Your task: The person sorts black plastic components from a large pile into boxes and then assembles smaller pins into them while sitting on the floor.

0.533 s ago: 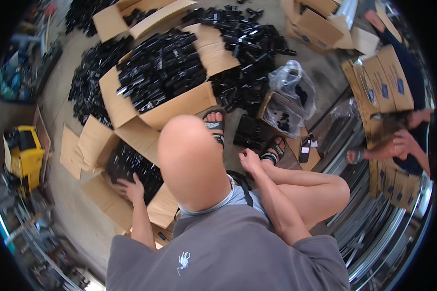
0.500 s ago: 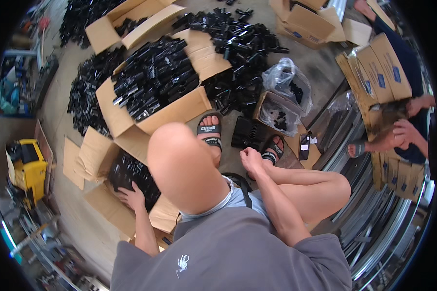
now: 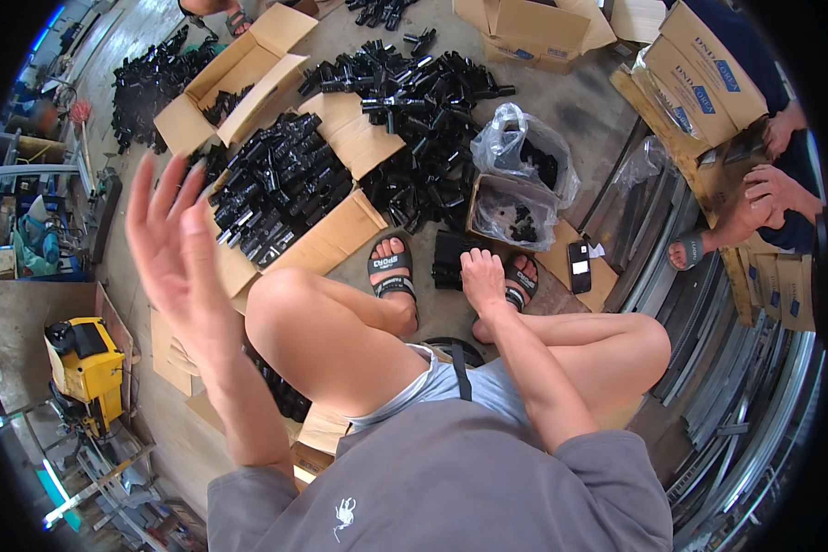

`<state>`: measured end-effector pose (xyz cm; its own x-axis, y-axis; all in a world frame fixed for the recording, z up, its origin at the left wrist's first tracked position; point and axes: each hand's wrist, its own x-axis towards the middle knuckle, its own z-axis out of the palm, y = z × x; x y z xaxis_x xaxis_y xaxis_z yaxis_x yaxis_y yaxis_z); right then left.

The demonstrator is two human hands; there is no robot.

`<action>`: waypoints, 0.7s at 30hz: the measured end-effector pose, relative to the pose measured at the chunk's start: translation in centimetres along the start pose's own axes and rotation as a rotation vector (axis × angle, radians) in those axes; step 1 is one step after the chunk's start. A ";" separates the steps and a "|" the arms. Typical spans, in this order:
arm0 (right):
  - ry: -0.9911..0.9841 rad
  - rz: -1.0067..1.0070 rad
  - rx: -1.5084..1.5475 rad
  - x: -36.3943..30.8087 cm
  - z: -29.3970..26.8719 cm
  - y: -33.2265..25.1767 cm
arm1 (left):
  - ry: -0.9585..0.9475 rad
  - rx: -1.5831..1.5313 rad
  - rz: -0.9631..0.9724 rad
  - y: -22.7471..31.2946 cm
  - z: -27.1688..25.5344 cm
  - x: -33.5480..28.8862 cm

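Left grip (image 3: 177, 253): raised, spread, released; packed black parts (image 3: 281, 184) lie to its right.
Right grip (image 3: 484, 278): curled; cannot tell whether grasping.
Black stack (image 3: 447, 261): between sandals (image 3: 389, 263), left of the right grip.

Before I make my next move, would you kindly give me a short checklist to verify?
1. Left hand free: ok; raised, fingers spread, nothing visible in it.
2. Grip of the right hand: cannot tell; fingers curled beside the black stack.
3. Large carton open: ok; flaps folded outward, black parts showing inside.
4. Floor free of loose pieces: not ok; a black heap lies there.
5. Phone clear of both hands: ok; on the cardboard.
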<state>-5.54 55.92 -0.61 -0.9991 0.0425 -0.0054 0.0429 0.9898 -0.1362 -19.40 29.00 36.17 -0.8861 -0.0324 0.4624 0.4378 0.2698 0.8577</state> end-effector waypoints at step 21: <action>0.000 0.253 0.464 0.2 -8.6 -0.5 | -0.869 0.146 -0.261 -6.3 14.2 5.2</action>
<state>-5.72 56.60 8.00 -0.9576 0.2721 -0.0950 0.2778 0.7840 -0.5551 -28.97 40.77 29.96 -0.7832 0.6092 -0.1242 0.2366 0.4767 0.8466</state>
